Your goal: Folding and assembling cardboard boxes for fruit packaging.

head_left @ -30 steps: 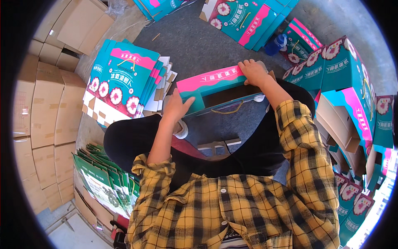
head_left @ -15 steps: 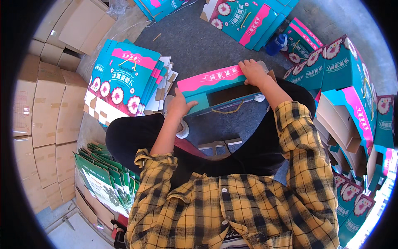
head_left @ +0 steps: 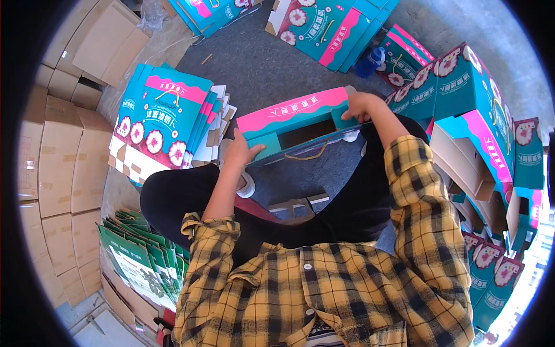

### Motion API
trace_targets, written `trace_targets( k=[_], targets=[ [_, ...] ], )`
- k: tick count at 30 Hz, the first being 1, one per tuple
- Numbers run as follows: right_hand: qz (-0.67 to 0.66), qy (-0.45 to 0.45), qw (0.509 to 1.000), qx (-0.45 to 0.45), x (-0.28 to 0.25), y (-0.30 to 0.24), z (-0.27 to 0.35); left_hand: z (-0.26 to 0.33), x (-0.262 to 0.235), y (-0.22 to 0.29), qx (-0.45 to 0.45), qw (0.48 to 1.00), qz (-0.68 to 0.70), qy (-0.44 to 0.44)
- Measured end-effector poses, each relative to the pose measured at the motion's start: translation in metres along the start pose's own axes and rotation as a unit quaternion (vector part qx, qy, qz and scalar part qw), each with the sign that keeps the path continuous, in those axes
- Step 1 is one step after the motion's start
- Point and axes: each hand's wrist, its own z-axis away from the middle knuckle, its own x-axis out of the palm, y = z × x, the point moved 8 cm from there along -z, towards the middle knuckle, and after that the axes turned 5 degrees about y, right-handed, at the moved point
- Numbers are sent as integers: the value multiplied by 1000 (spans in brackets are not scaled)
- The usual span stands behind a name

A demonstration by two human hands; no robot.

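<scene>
A teal and pink cardboard gift box (head_left: 295,110) lies between my knees with its opening facing up. Its brown inside shows through the gap between the end flaps, and a gold cord handle (head_left: 307,156) hangs on the near side. My left hand (head_left: 237,151) grips the box's left end, thumb stretched over the teal flap (head_left: 267,146), fingers on the outside wall. At the right end, my right hand (head_left: 361,107) is bent around the short flap there, fingers curled down; some fingertips are hidden.
Flat teal and pink boxes (head_left: 165,110) lie stacked at the left. Formed boxes (head_left: 462,81) pile up on the right, near a blue bottle (head_left: 370,62). Brown cartons (head_left: 58,156) line the far left, with green folded boxes (head_left: 139,254) below. A white cardboard piece (head_left: 298,207) lies between my feet.
My right hand has slid from the top of the pink panel to the box's right end, where a teal flap now tilts inward. The left hand keeps its place. The whole view has shifted slightly.
</scene>
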Motion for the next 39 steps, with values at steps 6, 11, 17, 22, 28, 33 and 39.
trace_targets(
  k=[6,11,17,22,28,33,39],
  targets=[
    [43,92,995,6,-1,14,-22,-19,26,-12,99,983,157,-6],
    [-4,8,998,69,30,36,-38,-1,40,1,-7,943,310,-121],
    [-36,51,998,-8,4,-2,-9,-13,28,-35,-40,937,337,-87],
    [-85,315,940,-98,-81,-11,52,-16,-86,18,186,911,255,265],
    [-96,692,707,-108,-140,4,267,16,-151,83,225,789,489,295],
    [-151,792,592,-16,-121,115,391,46,-180,253,376,722,519,261],
    [-187,798,559,124,-99,234,451,83,-171,424,501,726,404,242]
  ],
)
